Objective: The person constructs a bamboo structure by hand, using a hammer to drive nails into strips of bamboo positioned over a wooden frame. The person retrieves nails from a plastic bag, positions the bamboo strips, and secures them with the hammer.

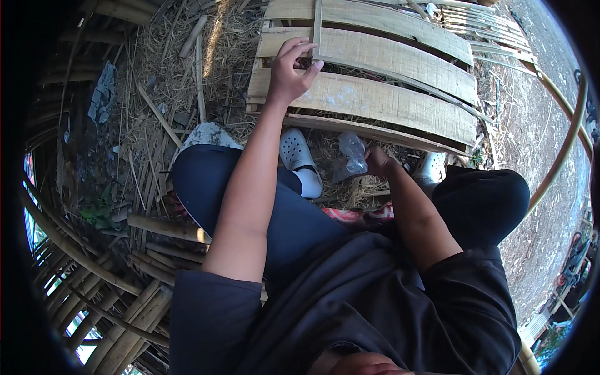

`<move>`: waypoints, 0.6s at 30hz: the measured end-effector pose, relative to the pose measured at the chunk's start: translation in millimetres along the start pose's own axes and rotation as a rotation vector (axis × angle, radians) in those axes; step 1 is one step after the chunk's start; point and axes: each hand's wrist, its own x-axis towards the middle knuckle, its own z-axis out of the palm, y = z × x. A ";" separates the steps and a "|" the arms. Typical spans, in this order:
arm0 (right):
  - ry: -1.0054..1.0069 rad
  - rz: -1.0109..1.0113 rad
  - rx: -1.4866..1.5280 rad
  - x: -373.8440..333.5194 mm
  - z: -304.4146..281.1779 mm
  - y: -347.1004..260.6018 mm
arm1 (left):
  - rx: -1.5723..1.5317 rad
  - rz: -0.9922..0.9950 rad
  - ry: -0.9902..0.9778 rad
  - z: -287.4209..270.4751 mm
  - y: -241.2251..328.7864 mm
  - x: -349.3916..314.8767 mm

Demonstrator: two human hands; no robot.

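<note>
Two thin wooden strips [400, 77] meet at a corner on top of a slatted wooden bench [375, 94]. My left hand [292, 70] reaches over the bench's left side, fingertips against one strip and thumb against the other, with the corner between them. Low between my knees, my right hand [377, 161] is closed at the edge of a crumpled clear plastic bag [352, 156]. The bag hangs just in front of the bench's near edge. What lies inside it is too unclear to make out, and some right fingers are hidden.
My feet in light clogs [297, 150] stand under the bench's near edge. Dry straw and sticks [169, 69] litter the ground at left. Bamboo poles [125, 319] are stacked at lower left. A curved bamboo pole [565, 147] rises at right beside a paved surface [531, 119].
</note>
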 end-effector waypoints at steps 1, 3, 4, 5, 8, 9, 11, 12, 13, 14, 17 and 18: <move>-0.121 0.050 0.043 -5.9 48.2 -7.9 | 0.037 -0.019 0.010 -16.4 -7.7 -10.8; -0.131 0.058 -0.018 -30.6 76.0 -28.6 | 0.005 -0.016 0.018 -12.2 -3.5 -9.2; -0.149 0.072 -0.099 -39.1 85.2 -36.0 | -0.022 -0.018 0.026 -8.3 -1.7 -7.3; -0.170 0.084 -0.183 -46.2 90.6 -43.7 | -0.028 0.001 0.030 -6.5 -0.8 -4.4; -0.193 0.156 -0.335 -53.1 90.7 -59.1 | -0.128 0.000 0.032 13.1 9.0 8.6; -0.237 0.275 -0.527 -58.6 124.6 -67.6 | -0.115 0.010 0.035 5.5 6.4 3.6; -0.299 0.302 -0.718 -77.9 168.1 -95.0 | -0.268 -0.071 0.075 6.2 10.2 2.4; -0.369 0.345 -0.906 -89.7 189.1 -110.2 | -0.284 -0.066 0.124 5.0 10.3 1.8; -0.264 0.195 -0.965 -105.2 208.1 -123.8 | -0.284 -0.047 0.129 2.8 10.0 -2.5; -0.222 0.043 -0.957 -128.3 228.3 -141.4 | -0.180 -0.027 0.266 -0.9 9.3 -6.0; -0.006 -0.465 -0.828 -201.2 277.9 -185.7 | 0.034 0.090 0.485 -14.0 17.5 1.6; -0.009 -0.613 -0.793 -206.8 266.6 -201.9 | -0.261 -0.082 0.392 -9.6 30.9 5.0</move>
